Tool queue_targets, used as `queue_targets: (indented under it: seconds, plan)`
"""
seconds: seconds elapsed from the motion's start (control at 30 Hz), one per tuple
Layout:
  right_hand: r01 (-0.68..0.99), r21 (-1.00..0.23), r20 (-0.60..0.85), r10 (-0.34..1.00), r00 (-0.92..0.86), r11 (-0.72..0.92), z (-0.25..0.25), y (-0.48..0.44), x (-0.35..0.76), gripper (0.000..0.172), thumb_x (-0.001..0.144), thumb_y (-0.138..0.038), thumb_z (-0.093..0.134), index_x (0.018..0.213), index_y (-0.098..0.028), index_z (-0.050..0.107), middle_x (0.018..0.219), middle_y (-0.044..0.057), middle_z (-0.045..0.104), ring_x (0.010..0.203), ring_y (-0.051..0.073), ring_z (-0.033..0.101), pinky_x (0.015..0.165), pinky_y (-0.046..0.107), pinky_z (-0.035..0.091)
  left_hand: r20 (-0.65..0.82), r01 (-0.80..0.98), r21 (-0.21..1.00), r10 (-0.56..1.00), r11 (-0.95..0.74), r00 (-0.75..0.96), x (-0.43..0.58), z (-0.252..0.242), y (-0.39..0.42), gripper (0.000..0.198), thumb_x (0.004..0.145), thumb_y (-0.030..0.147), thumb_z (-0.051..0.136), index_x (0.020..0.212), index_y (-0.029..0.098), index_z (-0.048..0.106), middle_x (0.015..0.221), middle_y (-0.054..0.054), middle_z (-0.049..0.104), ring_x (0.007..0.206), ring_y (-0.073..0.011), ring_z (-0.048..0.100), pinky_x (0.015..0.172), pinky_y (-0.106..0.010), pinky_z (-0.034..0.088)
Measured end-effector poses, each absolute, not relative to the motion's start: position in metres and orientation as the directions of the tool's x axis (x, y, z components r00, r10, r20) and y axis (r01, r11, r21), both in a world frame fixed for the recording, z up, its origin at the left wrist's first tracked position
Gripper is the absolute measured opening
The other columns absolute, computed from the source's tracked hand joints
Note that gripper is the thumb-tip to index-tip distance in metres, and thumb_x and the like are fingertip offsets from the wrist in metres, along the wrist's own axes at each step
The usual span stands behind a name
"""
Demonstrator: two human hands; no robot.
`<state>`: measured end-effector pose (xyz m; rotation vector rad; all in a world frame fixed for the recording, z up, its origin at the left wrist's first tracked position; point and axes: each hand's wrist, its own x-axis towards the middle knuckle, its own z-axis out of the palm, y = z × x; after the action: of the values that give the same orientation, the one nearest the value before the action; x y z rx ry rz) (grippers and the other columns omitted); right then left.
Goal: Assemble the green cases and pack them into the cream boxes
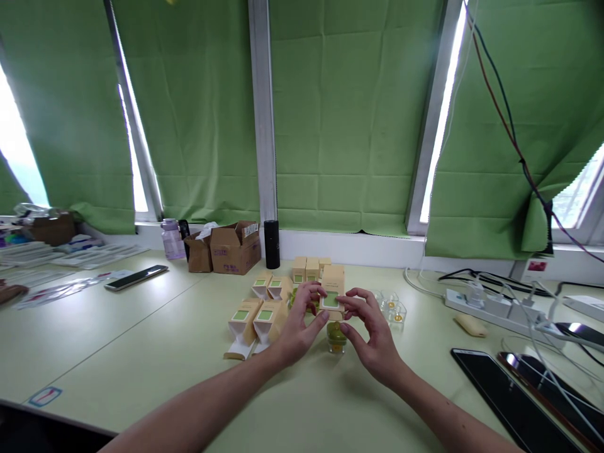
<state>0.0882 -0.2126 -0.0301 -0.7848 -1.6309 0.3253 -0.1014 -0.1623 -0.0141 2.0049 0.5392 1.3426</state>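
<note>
Between my hands a small tan cardboard box with a green label is held tilted toward me. My left hand grips its left side, fingertips at the label's edge. On the opposite side, the fingers of my right hand press against the box's right edge. Just below the box stands a small clear container with a green top, near my right thumb; whether the thumb touches it I cannot tell. Left of my left hand are several similar boxes, the front ones with flaps open. Several clear glass-like containers stand behind my right hand.
Behind are closed small boxes, a black cylinder and an open carton. At right lie a power strip, cables and a dark tablet. A phone and another person's hand are at left.
</note>
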Motion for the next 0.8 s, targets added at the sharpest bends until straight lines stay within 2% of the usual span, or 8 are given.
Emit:
queue_targets:
  seconds: [0.47,0.63,0.8]
  plan:
    - [0.312,-0.614,0.760,0.649,-0.011,0.725,-0.0313,-0.2087,0.0866,0.031,0.098,-0.028,0.063,0.129,-0.031,0.067,0.130,0.010,0.049,0.088,0.017,0.065,0.088,0.043,0.062,0.681,0.025,0.679,0.642,-0.733,0.352,-0.0995,-0.0137,-0.1634,0.027,0.099,0.044,0.059,0.117,0.023,0.056,0.132,-0.012,0.049,0.109,-0.0240,0.058,0.089,-0.037,0.049]
    - [0.301,-0.625,0.756,0.655,0.002,0.720,-0.0309,-0.2089,0.0861,0.031,0.099,-0.030,0.063,0.129,-0.032,0.067,0.129,0.009,0.050,0.089,0.017,0.066,0.090,0.043,0.061,0.687,0.031,0.659,0.618,-0.752,0.382,-0.1025,-0.0161,-0.1619,0.035,0.097,0.046,0.062,0.123,0.025,0.055,0.136,-0.013,0.047,0.119,-0.0270,0.054,0.092,-0.038,0.048]
    - [0.296,-0.625,0.757,0.653,0.005,0.722,-0.0318,-0.2077,0.0864,0.031,0.099,-0.031,0.064,0.130,-0.031,0.066,0.130,0.009,0.049,0.090,0.017,0.065,0.091,0.042,0.061,0.680,0.050,0.656,0.619,-0.753,0.392,-0.1036,-0.0212,-0.1590,0.037,0.093,0.036,0.069,0.125,0.027,0.054,0.143,-0.012,0.043,0.120,-0.0266,0.053,0.091,-0.036,0.047]
